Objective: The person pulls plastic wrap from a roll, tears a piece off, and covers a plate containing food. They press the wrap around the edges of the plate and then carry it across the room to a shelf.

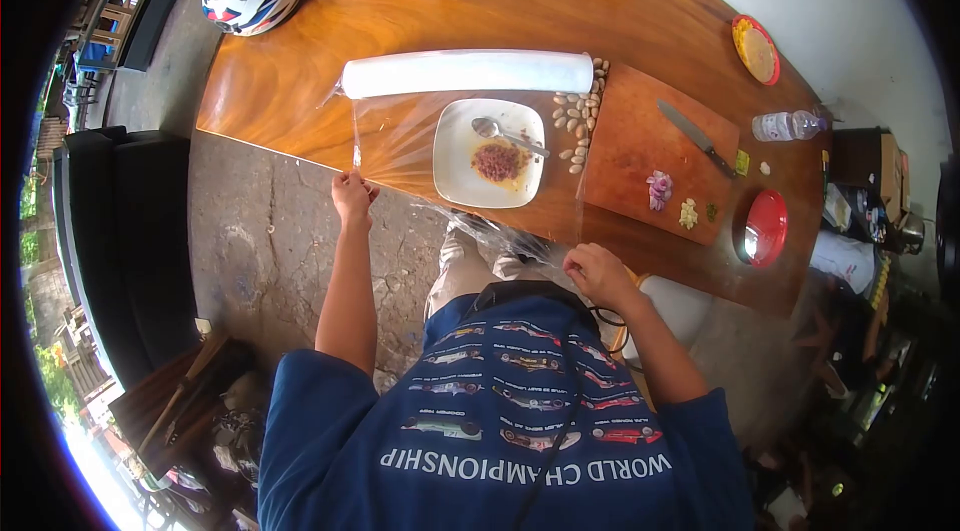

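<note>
over the table edge (300,136), the left hand (353,197) and right hand (598,273) each pinch a corner of plastic wrap (400,146), stretching it from the roll (467,72) across the plate (462,146) to cover it.

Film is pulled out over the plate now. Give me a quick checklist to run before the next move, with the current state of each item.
1. Left hand pinches the film's left corner: ok.
2. Right hand grips the film's right edge: ok.
3. Sheet of cling film spans the whole white plate: ok.
4. Cling film roll lies flat on the table beyond the plate: ok.
5. Spoon rests inside the plate rim, beside the minced food: ok.
6. Film free of the peanuts by the cutting board: cannot tell.
</note>
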A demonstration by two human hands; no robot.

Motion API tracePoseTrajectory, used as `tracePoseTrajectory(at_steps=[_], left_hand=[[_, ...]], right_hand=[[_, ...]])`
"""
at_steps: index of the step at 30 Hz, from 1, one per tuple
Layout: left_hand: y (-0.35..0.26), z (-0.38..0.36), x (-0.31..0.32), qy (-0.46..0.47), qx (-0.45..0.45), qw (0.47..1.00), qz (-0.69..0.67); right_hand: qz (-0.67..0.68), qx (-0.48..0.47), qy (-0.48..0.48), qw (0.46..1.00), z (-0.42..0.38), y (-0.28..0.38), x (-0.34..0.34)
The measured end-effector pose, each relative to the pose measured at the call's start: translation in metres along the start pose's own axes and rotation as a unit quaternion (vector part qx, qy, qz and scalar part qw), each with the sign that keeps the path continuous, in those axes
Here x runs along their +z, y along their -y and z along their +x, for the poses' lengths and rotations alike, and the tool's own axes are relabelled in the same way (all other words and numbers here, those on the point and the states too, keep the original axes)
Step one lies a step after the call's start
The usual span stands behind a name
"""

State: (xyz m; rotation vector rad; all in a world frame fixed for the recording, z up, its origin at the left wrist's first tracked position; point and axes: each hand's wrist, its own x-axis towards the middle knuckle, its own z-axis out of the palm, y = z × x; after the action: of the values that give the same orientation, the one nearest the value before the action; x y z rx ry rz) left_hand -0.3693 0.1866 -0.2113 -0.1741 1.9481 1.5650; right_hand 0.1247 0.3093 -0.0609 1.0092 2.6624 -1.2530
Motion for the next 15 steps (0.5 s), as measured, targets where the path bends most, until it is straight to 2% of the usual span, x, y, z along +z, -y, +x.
tracePoseTrajectory(at_steps=[5, 10, 15], left_hand=[[0.021, 0.01, -0.002, -0.017, 0.012, 0.997, 0.08], [0.027, 0.002, -0.001, -0.034, 0.073, 0.973, 0.215], [0.03, 0.004, -0.004, -0.015, 0.052, 0.979, 0.194]], right_hand=[[-0.022, -0.007, 0.018, 1.0, 0.01, -0.031, 0.037], [-0.035, 0.003, 0.05, 0.998, 0.022, -0.055, 0.063], [-0.063, 0.025, 0.049, 0.997, 0.03, -0.068, 0.079]])
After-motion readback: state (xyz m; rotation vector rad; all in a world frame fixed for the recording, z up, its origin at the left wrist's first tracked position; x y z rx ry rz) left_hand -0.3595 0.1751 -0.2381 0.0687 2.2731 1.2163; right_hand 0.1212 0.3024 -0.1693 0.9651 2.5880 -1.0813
